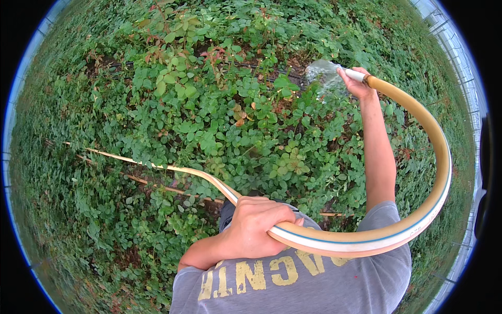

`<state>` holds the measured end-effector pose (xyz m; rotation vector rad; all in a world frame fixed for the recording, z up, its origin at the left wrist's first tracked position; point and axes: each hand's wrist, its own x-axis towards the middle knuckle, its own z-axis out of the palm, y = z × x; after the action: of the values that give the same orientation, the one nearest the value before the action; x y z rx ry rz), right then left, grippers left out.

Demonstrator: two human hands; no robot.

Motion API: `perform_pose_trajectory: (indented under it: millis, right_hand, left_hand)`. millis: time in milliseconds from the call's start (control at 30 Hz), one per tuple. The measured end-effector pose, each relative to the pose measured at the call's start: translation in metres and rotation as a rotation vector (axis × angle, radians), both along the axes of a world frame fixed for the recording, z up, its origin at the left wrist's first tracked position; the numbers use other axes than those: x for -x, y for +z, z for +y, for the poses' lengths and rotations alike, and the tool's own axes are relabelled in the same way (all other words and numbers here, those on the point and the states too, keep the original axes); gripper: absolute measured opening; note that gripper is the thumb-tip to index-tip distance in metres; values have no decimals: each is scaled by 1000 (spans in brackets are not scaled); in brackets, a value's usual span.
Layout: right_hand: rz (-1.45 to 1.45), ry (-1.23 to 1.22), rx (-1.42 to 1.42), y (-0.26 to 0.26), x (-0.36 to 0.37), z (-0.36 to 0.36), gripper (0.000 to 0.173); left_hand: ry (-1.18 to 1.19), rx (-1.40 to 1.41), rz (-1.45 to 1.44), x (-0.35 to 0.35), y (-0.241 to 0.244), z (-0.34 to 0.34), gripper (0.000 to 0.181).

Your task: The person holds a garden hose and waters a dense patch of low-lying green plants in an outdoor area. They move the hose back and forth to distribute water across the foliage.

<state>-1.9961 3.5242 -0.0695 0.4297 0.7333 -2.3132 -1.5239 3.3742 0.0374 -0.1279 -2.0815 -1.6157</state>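
Note:
My left hand (261,225) is closed around a yellow hose (433,137) with a white and blue stripe, close against my chest. From there the hose bends in a wide loop on the right up to my right hand (357,83), which is raised ahead and grips the white nozzle piece (354,74) at the hose's end. A fan of water (323,74) sprays from the end, past my fingertips, onto soil and low leaves. Behind my left hand the hose runs off to the left through the plants.
Dense leafy green plants (188,129) surround me, some with reddish shoots. Thin dark pipes (270,70) lie on the soil among them. A thin tan pole or pipe (172,189) runs low on the left. Pale, greenhouse-like framed walls (455,43) curve along the picture's rim.

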Motion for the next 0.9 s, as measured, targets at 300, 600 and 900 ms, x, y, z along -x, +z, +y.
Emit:
perform_pose_trajectory:
  millis: [300,600,900]
  right_hand:
    - [-157,345,214,3,-58,-151,33]
    - [-75,-73,-61,-23,2,19,29]
    - [-99,-83,-81,-17,2,41,33]
  left_hand:
    - [91,17,23,-13,7,1,24]
    - [-8,-61,-13,-7,-5,-8,21]
    - [-58,-68,-47,-6,-5,-9,15]
